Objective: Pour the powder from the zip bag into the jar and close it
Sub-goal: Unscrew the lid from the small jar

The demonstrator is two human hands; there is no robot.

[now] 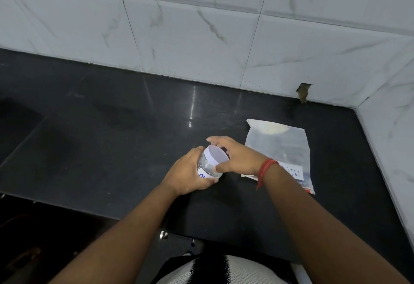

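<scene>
Jar (209, 167) gripped by left hand (188, 173); right hand (235, 156) clasps its lid (216, 154), zip bag (280, 149) beside.

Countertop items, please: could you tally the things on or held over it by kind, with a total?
Jar with white lid, held by the left hand and right hand: 1
Zip bag lying flat, with powder in it: 1
Total: 2

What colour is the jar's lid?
White, plain; the lid shows clearly in the head view.
</scene>
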